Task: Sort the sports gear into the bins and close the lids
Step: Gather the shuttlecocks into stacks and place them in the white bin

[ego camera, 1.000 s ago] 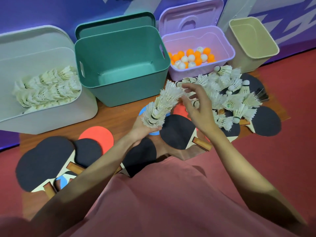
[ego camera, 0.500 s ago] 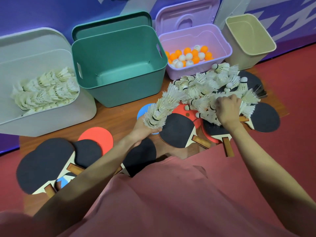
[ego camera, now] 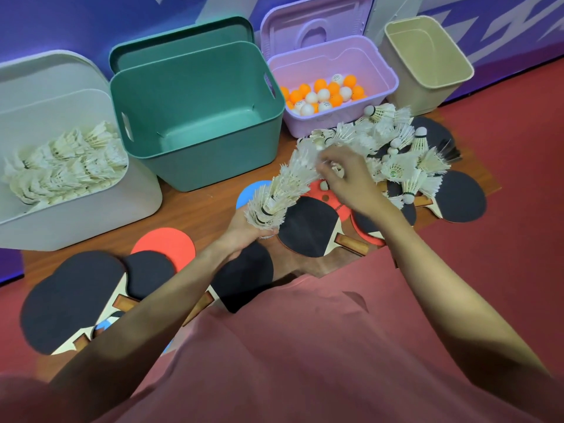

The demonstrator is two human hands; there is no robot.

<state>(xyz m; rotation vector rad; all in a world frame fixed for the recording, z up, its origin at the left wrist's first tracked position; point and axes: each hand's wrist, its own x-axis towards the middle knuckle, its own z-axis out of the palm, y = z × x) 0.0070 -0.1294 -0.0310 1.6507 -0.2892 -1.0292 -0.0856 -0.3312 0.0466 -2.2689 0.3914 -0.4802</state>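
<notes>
The right hand's (ego camera: 351,181) fingers (ego camera: 328,166) curl around the top end of a nested stack of shuttlecocks (ego camera: 283,187), apparently pinching a shuttlecock there, though blur hides the exact grip. The left hand (ego camera: 247,233) grips the stack's lower end, fingers wrapped around it, so the stack slants up from left hand to right. Just right of the right hand lies a loose pile of shuttlecocks (ego camera: 396,148) on top of paddles (ego camera: 308,227). More paddles (ego camera: 73,297) lie on the floor at lower left. Behind stand four open bins: a white bin (ego camera: 91,215) holding shuttlecocks, a green bin (ego camera: 213,160), a lilac bin (ego camera: 384,68) holding orange and white balls (ego camera: 323,94), and a beige bin (ego camera: 427,83).
</notes>
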